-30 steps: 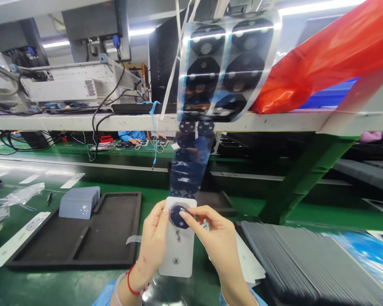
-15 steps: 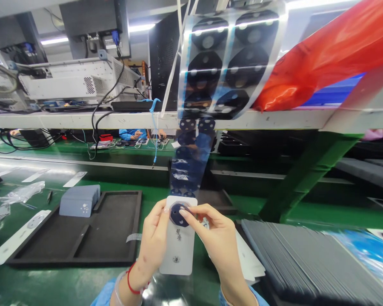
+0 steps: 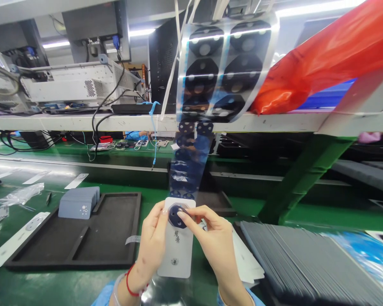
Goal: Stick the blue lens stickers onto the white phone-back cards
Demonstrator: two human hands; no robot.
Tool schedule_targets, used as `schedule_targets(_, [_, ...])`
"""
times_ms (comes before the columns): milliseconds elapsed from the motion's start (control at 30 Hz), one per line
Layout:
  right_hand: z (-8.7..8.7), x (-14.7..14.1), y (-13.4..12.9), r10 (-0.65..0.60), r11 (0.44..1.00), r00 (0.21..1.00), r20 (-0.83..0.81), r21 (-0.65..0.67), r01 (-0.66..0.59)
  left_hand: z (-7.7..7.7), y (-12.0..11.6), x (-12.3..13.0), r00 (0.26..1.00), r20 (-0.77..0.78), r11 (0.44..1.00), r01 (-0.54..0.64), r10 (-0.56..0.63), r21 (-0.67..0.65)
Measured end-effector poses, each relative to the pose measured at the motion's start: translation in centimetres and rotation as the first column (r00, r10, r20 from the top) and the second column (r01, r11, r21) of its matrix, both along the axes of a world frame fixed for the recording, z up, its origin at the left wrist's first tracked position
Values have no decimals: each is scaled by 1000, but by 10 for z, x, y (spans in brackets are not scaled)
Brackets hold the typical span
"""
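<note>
My left hand (image 3: 153, 238) is closed on the left edge of a white phone-back-shaped panel (image 3: 180, 250), which is tilted up in front of me. Dark printed characters and a small round mark show on its lower half. At its top lies a dark octagonal sticker (image 3: 173, 217) with small round holes. The thumb and fingers of my right hand (image 3: 216, 240) pinch the right side of this sticker against the panel. Behind the panel, a strip of clear film (image 3: 188, 161) bearing dark stickers hangs from a roll (image 3: 225, 70) above.
Left stands a black divided tray (image 3: 111, 238) with blue-grey panels (image 3: 76, 203) in it. To the right are white panels (image 3: 247, 259) and a long row of grey sheets (image 3: 296, 259). A shelf edge (image 3: 130, 122) crosses overhead, with a red plastic bag (image 3: 319, 59) above. A green post (image 3: 309, 182) slopes down right.
Both hands keep the same hold on the panel and sticker. The view has shifted slightly, so the roll and shelf appear a little lower.
</note>
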State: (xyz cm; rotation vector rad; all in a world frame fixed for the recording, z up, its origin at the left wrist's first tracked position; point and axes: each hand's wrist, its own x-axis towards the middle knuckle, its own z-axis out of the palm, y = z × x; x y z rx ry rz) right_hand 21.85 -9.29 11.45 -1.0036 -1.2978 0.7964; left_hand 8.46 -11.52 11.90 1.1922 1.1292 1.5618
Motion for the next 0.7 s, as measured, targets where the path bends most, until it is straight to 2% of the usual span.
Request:
schedule_targets(200, [-3, -2, 0, 1, 1000, 1000, 16, 2, -1, -3, 0, 0, 1000, 4, 1000, 23, -23, 3])
schedule_targets(433, [-2, -4, -1, -19, 1000, 1000, 18, 10, 19, 0, -1, 3, 999, 37, 1000, 12, -12, -10])
schedule_targets(700, [-2, -4, -2, -20, 999, 1000, 4, 41, 20, -1, -1, 1, 1000, -1, 1000, 7, -7, 19])
